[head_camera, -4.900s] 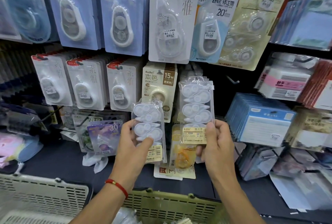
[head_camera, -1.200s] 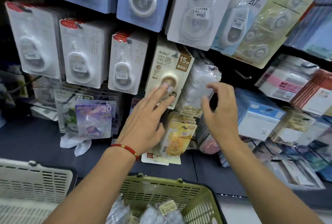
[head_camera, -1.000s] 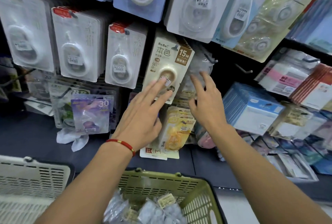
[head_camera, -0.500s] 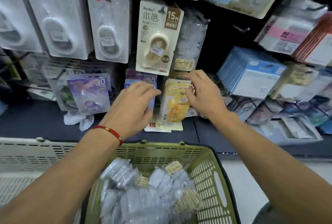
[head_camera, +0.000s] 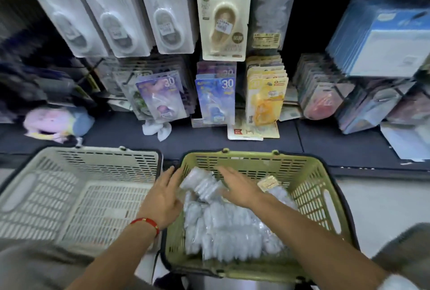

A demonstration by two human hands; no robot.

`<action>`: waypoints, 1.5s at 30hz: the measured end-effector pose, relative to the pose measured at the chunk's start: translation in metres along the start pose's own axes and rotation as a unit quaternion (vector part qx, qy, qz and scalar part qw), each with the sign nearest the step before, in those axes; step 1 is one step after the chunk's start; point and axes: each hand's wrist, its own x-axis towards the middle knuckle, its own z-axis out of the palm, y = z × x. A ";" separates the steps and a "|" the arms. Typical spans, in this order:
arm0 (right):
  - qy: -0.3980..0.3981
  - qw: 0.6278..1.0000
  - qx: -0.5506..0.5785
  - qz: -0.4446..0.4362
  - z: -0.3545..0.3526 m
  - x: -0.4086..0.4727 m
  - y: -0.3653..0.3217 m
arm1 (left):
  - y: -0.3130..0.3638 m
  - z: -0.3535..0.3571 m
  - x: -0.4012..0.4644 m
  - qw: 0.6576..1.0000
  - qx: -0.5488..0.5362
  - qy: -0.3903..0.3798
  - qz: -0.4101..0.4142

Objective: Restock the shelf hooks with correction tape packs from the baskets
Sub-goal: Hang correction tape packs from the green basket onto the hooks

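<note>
A green basket (head_camera: 325,187) in front of me holds several clear correction tape packs (head_camera: 223,226) in a heap. My left hand (head_camera: 162,199), a red string at its wrist, hovers over the basket's left rim with fingers straight, beside one raised pack (head_camera: 201,185). My right hand (head_camera: 239,187) reaches in over the heap, fingers spread and relaxed, touching or just above that pack. Neither hand holds anything. On the shelf, clear packs of the same kind (head_camera: 272,5) hang on a hook right of the beige 15M card (head_camera: 224,12).
A white basket (head_camera: 76,196) with nothing in it stands left of the green one. Rows of carded correction tapes hang above; purple, blue and yellow packs (head_camera: 265,94) stand on the dark shelf ledge (head_camera: 325,143). Blue boxes (head_camera: 381,38) sit at the right.
Both hands have dropped from the shelf hooks down to the green basket, and my view has tilted downward. The two packs held earlier are no longer in my hands.
</note>
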 end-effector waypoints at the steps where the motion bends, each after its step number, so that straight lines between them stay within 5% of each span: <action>1: -0.001 0.999 0.038 0.001 0.005 0.008 -0.007 | -0.001 0.008 -0.006 1.000 -0.025 0.009 -0.014; 9: 0.063 0.989 0.129 0.023 0.052 0.011 -0.009 | 0.007 0.029 -0.022 0.998 -0.026 0.040 -0.035; 23: 0.016 0.991 0.126 -0.047 0.067 -0.018 0.023 | 0.014 0.051 -0.013 0.992 0.124 0.022 0.030; 27: 0.035 0.988 0.152 -0.021 0.076 -0.035 0.029 | 0.029 0.061 0.002 0.981 0.165 -0.071 0.076; 30: 0.059 0.981 0.185 0.002 0.076 -0.047 0.035 | 0.042 0.068 0.006 0.989 0.057 -0.137 0.024; 34: 0.069 0.981 0.178 0.022 0.066 -0.065 0.053 | 0.053 0.077 0.002 0.991 -0.021 -0.128 -0.041; 40: 0.058 0.974 0.194 0.097 0.056 -0.105 0.073 | 0.064 0.087 -0.005 0.985 -0.010 -0.144 -0.098; 45: 0.011 0.900 0.385 0.204 0.061 -0.114 0.063 | 0.076 0.088 -0.008 0.964 -0.056 -0.169 -0.199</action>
